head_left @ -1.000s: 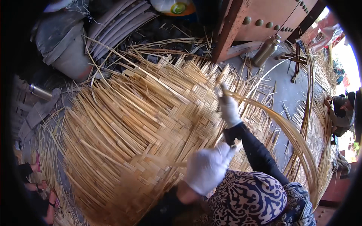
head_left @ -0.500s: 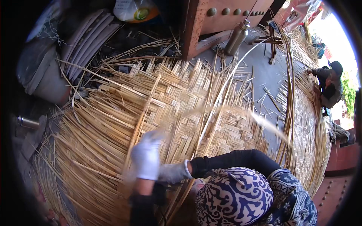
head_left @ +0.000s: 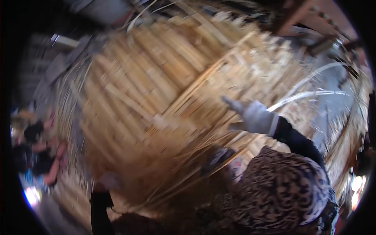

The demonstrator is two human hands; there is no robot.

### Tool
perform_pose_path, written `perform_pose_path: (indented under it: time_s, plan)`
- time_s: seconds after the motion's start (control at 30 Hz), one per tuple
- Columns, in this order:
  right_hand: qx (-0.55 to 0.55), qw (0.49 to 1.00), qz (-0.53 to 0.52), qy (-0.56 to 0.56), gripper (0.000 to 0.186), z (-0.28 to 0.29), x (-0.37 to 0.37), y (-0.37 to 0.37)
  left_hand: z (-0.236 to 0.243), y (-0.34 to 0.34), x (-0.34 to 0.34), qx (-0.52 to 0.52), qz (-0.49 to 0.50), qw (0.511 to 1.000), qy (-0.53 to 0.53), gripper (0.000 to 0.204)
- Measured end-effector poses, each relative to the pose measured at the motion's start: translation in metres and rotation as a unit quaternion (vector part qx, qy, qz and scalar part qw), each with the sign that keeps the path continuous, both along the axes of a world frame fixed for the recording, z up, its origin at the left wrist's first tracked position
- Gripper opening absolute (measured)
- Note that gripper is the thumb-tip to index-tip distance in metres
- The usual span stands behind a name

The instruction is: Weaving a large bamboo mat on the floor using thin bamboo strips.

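A large mat of pale split strips (head_left: 235, 74) spreads under my hands, with a woven part toward the upper right. Flat strips (head_left: 152, 58) lie side by side to its left, and a narrow strip (head_left: 205, 80) crosses at a slant. My right hand (head_left: 256, 117), in a white glove, is above the woven part, its fingers stretched and apart, holding nothing. At the lower left, my left hand (head_left: 109, 182) is low over the strips beyond a dark sleeve. Motion blur hides its fingers and anything in them.
My patterned knee (head_left: 274, 184) rises at the lower right. Another person (head_left: 43, 152) sits by the mat's left edge. Pale curved strips (head_left: 309, 96) stick out right over the grey floor (head_left: 333, 107). A reddish panel (head_left: 301, 19) stands at the upper right.
The view has swung left and blurred. My hands, close together before, are now far apart: the right is farther right with its fingers spread, the left at the lower left.
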State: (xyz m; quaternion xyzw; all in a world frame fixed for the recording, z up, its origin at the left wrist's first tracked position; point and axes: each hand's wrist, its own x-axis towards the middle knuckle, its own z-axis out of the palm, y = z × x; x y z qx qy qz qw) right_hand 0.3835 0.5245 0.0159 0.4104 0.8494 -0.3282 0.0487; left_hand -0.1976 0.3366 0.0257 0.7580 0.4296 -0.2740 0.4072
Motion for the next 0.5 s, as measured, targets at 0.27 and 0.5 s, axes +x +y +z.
perform_pose_path:
  time_s: [0.27,0.5]
  plan:
    - [-0.336,0.941,0.018,0.033,0.048,-0.031,-0.083,-0.061,-0.019,-0.077,-0.002,-0.037,0.256,0.952,0.162,0.037]
    - [-0.277,0.685,-0.449,0.502,0.046,-0.082,-0.068,0.067,-0.055,0.099,0.228,0.442,0.209,0.870,-0.068,0.059]
